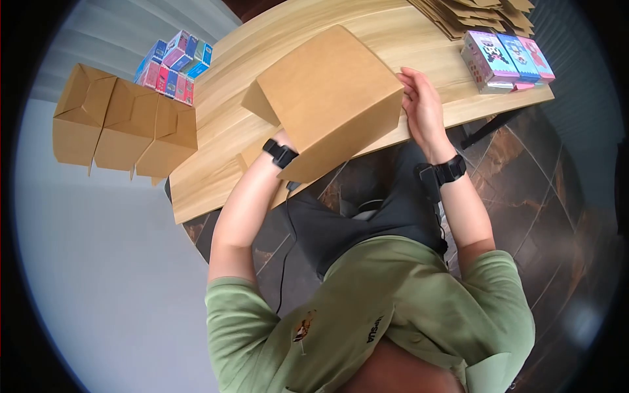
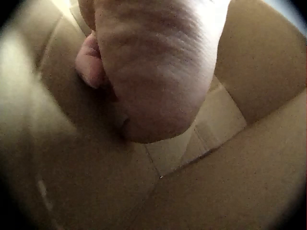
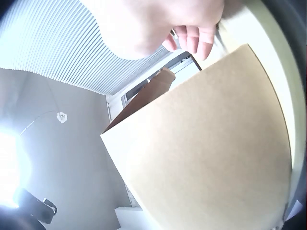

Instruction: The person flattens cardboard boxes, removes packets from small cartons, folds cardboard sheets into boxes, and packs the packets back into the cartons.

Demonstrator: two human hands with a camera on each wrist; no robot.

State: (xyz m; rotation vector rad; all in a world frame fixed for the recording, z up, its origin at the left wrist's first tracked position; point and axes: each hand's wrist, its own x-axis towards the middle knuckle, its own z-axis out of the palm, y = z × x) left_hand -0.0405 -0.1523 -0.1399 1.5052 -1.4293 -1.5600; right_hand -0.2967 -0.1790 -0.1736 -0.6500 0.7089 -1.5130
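Note:
A brown cardboard box (image 1: 334,85) lies tilted over the near part of the table, a flap (image 1: 261,105) sticking out at its left. My left hand (image 2: 158,72) reaches inside it; the box walls surround the hand in the left wrist view. Only the base of that hand shows in the head view, and most of its fingers are hidden. My right hand (image 1: 424,108) is at the box's right corner, its fingers loosely extended along the edge. In the right wrist view, the right hand's fingers (image 3: 193,39) sit just beyond the box's upper edge.
Several folded boxes (image 1: 124,124) stand at the table's left end, beside a stack of small colourful boxes (image 1: 173,69). More colourful boxes (image 1: 508,59) sit at the right end, near flat cardboard sheets (image 1: 475,16). A black cable (image 1: 288,242) hangs from the table's front edge.

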